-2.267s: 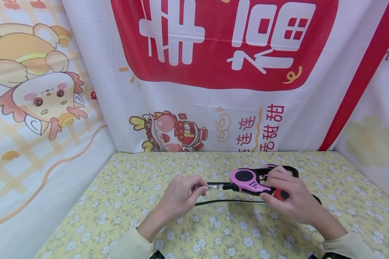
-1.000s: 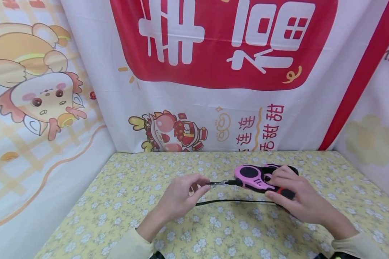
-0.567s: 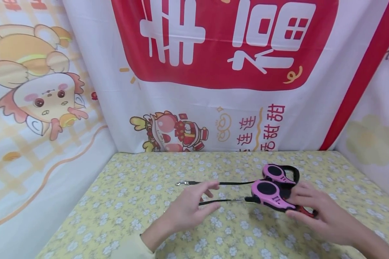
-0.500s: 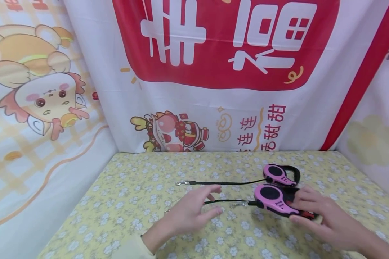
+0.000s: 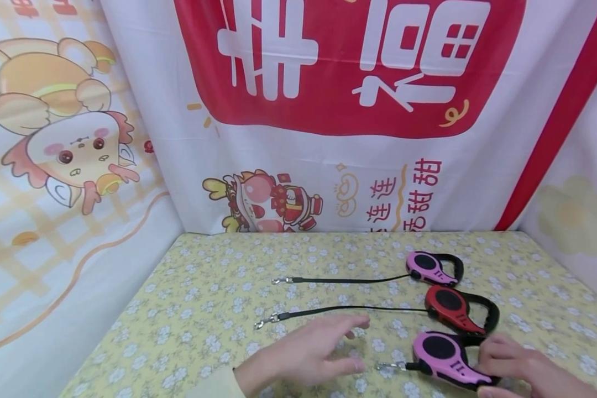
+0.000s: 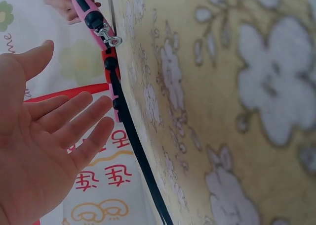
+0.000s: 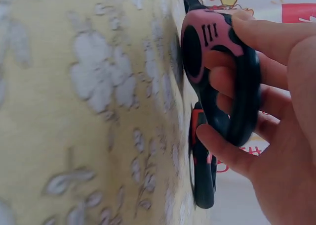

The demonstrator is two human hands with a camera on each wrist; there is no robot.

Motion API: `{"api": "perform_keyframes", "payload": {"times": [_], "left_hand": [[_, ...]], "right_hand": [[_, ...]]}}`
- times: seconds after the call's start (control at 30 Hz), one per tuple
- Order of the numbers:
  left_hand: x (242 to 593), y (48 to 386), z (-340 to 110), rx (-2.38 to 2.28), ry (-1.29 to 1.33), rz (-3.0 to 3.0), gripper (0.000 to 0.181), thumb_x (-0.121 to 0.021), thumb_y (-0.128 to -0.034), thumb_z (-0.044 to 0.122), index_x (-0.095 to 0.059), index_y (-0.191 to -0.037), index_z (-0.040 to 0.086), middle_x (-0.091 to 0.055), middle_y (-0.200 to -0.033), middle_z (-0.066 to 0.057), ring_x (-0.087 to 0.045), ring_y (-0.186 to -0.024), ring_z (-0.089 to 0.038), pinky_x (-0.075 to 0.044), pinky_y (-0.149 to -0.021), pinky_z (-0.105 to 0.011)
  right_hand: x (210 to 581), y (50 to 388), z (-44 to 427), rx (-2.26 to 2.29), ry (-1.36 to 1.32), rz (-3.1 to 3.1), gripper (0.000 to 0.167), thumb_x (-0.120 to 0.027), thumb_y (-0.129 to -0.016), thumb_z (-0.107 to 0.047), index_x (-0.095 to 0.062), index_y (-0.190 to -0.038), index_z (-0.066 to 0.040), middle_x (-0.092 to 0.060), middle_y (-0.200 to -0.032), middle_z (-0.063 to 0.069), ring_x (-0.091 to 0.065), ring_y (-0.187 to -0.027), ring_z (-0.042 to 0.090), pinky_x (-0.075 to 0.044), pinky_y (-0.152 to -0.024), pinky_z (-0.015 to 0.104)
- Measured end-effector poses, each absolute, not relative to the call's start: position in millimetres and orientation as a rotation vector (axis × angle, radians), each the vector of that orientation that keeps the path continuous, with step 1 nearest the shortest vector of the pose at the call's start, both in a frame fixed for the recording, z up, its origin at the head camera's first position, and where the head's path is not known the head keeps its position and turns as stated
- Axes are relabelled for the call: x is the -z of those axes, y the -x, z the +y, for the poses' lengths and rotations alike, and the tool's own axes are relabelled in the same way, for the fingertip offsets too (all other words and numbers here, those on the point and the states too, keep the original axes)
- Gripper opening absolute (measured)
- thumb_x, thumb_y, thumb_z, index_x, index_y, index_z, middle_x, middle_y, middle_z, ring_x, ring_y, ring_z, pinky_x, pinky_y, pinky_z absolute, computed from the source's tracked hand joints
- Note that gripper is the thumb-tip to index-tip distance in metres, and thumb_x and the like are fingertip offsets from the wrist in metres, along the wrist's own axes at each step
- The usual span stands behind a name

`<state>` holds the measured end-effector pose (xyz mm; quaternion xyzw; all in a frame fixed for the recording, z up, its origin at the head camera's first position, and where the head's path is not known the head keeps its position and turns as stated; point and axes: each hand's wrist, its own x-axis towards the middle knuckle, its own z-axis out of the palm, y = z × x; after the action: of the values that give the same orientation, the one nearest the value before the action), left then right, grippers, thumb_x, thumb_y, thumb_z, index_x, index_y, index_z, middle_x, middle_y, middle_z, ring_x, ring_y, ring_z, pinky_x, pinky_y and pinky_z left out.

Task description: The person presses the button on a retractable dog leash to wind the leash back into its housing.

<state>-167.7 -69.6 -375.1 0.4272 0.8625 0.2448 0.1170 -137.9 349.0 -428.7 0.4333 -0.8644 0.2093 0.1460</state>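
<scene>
My right hand [image 5: 519, 365] grips the black handle of a pink retractable dog leash [image 5: 440, 354] at the table's near right. In the right wrist view, fingers curl through the handle loop of that leash [image 7: 207, 32], with the thumb along its body. Its metal clip [image 5: 392, 366] points left, its cord drawn in. To the left, my left hand [image 5: 308, 351] is held with fingers spread and nothing in it, over the near table; its bare palm [image 6: 44, 151] shows in the left wrist view. Behind lie a red retractable leash [image 5: 450, 307] and a second pink leash [image 5: 428, 268].
Both leashes behind have cords stretched left, ending in metal clips: the red one's clip [image 5: 266, 320] and the far pink one's clip [image 5: 282, 280]. The flowered tablecloth [image 5: 204, 287] meets a printed cloth backdrop [image 5: 179, 166] at the back and sides.
The right hand carried the pink leash from the far row toward me, past the red leash. The left hand let go of its clip, opened and came nearer and rightward.
</scene>
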Motion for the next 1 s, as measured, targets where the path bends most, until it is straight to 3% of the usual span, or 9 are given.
{"api": "perform_keyframes", "payload": {"times": [0.17, 0.33, 0.5, 0.7, 0.83, 1.0], "left_hand": [[376.3, 163.9, -65.2, -0.636, -1.280, 2.547, 0.071, -0.050, -0.1086, 0.055, -0.029, -0.167, 0.021, -0.040, -0.170, 0.006, -0.054, -0.144, -0.009, -0.046, -0.120, -0.035], [378.2, 163.8, -64.1, -0.629, -1.268, 2.526, 0.069, -0.050, -0.1088, 0.056, -0.031, -0.166, 0.021, -0.041, -0.169, 0.007, -0.054, -0.143, -0.008, -0.047, -0.119, -0.034], [378.0, 165.3, -71.3, -0.709, -1.205, 2.455, 0.065, -0.050, -0.1098, 0.053, -0.033, -0.166, 0.023, -0.044, -0.167, 0.008, -0.053, -0.145, -0.009, -0.048, -0.118, -0.033], [373.9, 170.5, -87.6, -0.978, -1.032, 2.359, 0.057, -0.056, -0.1089, 0.049, -0.043, -0.160, 0.028, -0.054, -0.159, 0.007, -0.058, -0.139, -0.011, -0.055, -0.106, -0.029], [372.8, 177.1, -100.5, -1.121, -0.946, 2.346, 0.047, -0.062, -0.1068, 0.046, -0.053, -0.151, 0.032, -0.060, -0.152, 0.003, -0.059, -0.135, -0.018, -0.057, -0.100, -0.030], [374.1, 183.3, -119.1, -1.196, -0.813, 2.399, 0.042, -0.068, -0.1038, 0.043, -0.061, -0.142, 0.029, -0.065, -0.145, 0.002, -0.061, -0.131, -0.023, -0.056, -0.099, -0.034]], "right_hand": [[439.5, 141.5, 359.8, -0.613, -1.487, -2.284, 0.050, -0.093, -0.070, -0.009, -0.073, -0.108, -0.033, -0.062, -0.106, -0.020, -0.047, -0.103, -0.004, -0.035, -0.078, 0.006], [448.5, 144.8, 366.5, -0.578, -1.555, -2.295, 0.047, -0.093, -0.071, -0.007, -0.071, -0.100, -0.037, -0.058, -0.101, -0.023, -0.046, -0.099, -0.004, -0.032, -0.077, 0.006], [438.7, 149.3, 369.2, -0.602, -1.497, -2.439, 0.042, -0.093, -0.076, -0.015, -0.076, -0.108, -0.035, -0.064, -0.104, -0.017, -0.048, -0.101, -0.001, -0.038, -0.073, 0.010], [408.3, 149.4, 360.0, -0.651, -0.930, -2.840, 0.027, -0.085, -0.091, -0.025, -0.075, -0.111, -0.040, -0.066, -0.109, -0.019, -0.055, -0.095, -0.006, -0.049, -0.068, 0.018], [398.5, 159.5, 356.7, -0.681, -0.577, -2.925, 0.023, -0.085, -0.090, -0.038, -0.074, -0.110, -0.042, -0.069, -0.113, -0.015, -0.057, -0.099, -0.008, -0.054, -0.073, 0.020], [401.6, 182.0, 362.9, -0.725, -0.468, -2.946, 0.026, -0.088, -0.085, -0.042, -0.073, -0.106, -0.037, -0.072, -0.114, -0.010, -0.058, -0.100, -0.010, -0.055, -0.077, 0.023]]}}
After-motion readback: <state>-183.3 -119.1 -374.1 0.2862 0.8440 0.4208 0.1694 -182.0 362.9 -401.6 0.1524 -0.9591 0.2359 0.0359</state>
